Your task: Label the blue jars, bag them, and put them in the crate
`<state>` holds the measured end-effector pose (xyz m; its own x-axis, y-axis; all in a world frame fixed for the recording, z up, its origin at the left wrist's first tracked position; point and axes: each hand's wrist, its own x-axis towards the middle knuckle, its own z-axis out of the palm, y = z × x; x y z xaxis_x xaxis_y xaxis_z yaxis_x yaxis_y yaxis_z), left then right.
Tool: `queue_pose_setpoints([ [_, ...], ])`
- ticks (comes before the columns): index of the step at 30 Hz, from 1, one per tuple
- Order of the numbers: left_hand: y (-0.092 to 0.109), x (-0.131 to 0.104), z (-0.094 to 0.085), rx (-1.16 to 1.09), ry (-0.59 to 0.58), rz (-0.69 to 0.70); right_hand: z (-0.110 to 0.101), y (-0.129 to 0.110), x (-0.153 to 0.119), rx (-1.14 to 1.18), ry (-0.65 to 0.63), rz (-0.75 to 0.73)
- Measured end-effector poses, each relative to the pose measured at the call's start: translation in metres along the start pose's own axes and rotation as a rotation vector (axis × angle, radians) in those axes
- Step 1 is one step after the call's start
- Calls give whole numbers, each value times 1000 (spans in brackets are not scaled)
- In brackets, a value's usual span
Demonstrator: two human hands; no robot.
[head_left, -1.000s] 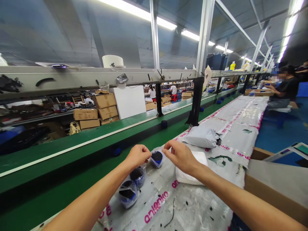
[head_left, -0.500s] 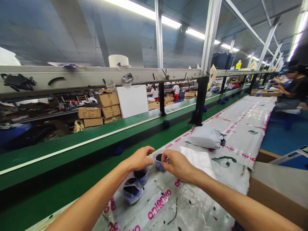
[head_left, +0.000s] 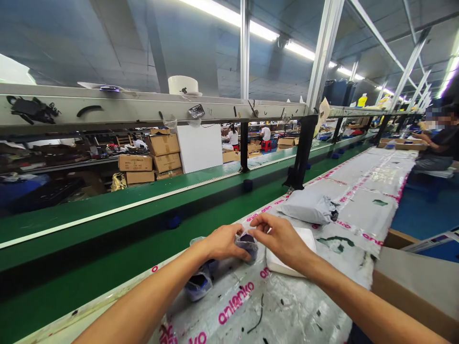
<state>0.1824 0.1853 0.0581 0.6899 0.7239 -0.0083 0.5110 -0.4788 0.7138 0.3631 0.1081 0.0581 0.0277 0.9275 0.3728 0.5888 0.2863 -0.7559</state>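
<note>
My left hand [head_left: 227, 243] is closed around the side of a small rounded blue piece with a dark top, inside a clear plastic bag [head_left: 248, 245]. It stands on the plastic-covered table. My right hand [head_left: 281, 236] is at the right side of the bag's mouth, thumb and forefinger curled at the loose plastic; the exact contact is hard to see. Behind and below my left forearm lie more bagged blue pieces [head_left: 199, 283], partly hidden by the arm. A white folded sheet or flat stack [head_left: 287, 267] lies beneath my right hand.
A green conveyor belt [head_left: 143, 243] runs along the table's left, carrying blue pieces [head_left: 174, 222]. A grey plastic parcel [head_left: 308, 206] lies ahead beside a black post [head_left: 301, 153]. An open carton [head_left: 412, 277] stands at the right. A co-worker [head_left: 439, 138] sits farther along the table.
My left hand has moved right and down and has closed on the bagged piece. My right hand has shifted slightly right, off the piece's top to the bag's edge. The view has shifted slightly.
</note>
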Motion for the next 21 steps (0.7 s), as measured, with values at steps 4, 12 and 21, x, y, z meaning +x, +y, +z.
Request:
queue_pose_setpoints([
  [4, 6, -6, -19, -9, -28, 40, -4, 14, -10, -205, -3, -94],
  [12, 11, -51, -79, 31, 50, -55, 43, 12, -8, -571, -79, -294],
  [21, 15, -133, -55, 355, -74, -195, 63, 6, 10, -677, -135, -205],
])
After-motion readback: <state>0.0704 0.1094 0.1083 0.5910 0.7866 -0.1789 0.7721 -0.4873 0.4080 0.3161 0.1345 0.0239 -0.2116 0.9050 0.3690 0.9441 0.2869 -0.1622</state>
